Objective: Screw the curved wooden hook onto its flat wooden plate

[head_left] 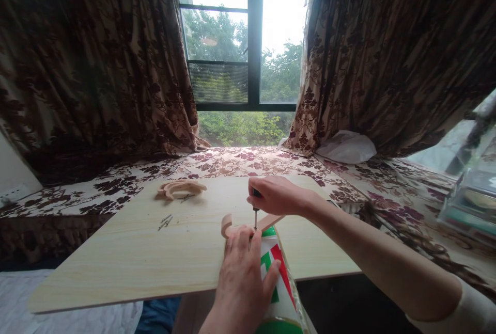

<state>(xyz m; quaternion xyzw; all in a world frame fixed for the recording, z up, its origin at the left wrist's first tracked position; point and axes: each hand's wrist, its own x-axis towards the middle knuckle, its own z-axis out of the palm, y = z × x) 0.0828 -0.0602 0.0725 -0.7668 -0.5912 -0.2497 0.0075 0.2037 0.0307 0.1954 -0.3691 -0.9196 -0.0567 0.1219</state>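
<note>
My right hand (267, 193) is closed round the dark handle of a screwdriver (256, 217), held upright with its shaft pointing down. Its tip meets a pale wooden piece with a curled end (227, 226), right by the fingertips of my left hand (245, 267). That hand lies with fingers stretched out, fingertips on the wood, the thumb spread over a white, green and red plastic package (285, 277). The package sits under the wooden piece and runs past the table's near edge. My left fingers hide the middle of the wood, and any screw under the tip is too small to make out.
On the light wooden tabletop (116, 256), several dark screws (165, 222) lie left of my hands. Behind them are curved wooden pieces (181, 188). Beyond stand a floral-covered ledge (232, 161), a white plastic bag (346, 147) and a clear box (470, 205) at right.
</note>
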